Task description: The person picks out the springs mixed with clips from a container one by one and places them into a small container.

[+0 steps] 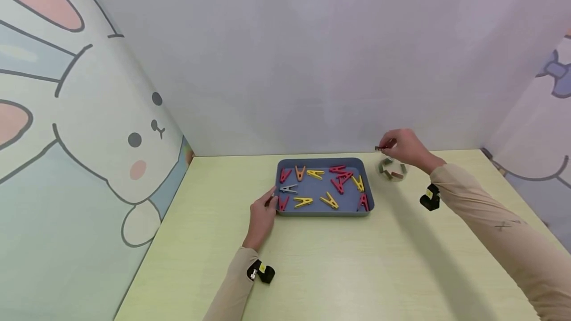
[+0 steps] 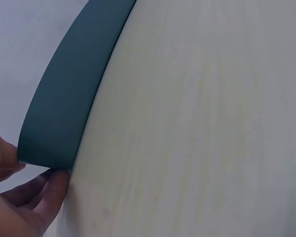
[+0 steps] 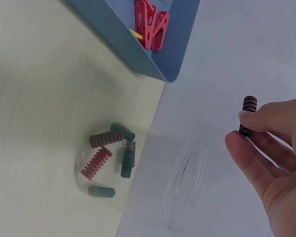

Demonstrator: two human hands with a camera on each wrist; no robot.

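Note:
A shallow blue-grey tray [image 1: 323,213] holds several red and yellow spring clips [image 1: 330,200], with an orange one [image 1: 300,173] and a grey one [image 1: 288,189]. At its near left corner, my left hand [image 1: 260,223] grips the tray, thumb at the rim and fingertips by the base in the left wrist view. My right hand [image 1: 407,146] pinches a dark coil spring [image 3: 249,104] between thumb and fingers. Below that hand stands a clear round container [image 3: 173,197]; several springs lie at its bottom, including a red spring [image 3: 96,163] and a brownish spring [image 3: 106,138].
The pale wooden table [image 1: 339,266] ends at a plain light wall [image 1: 285,63] close behind the tray. A rabbit-printed panel [image 1: 107,147] borders the left side, and another printed panel [image 1: 535,142] stands on the right.

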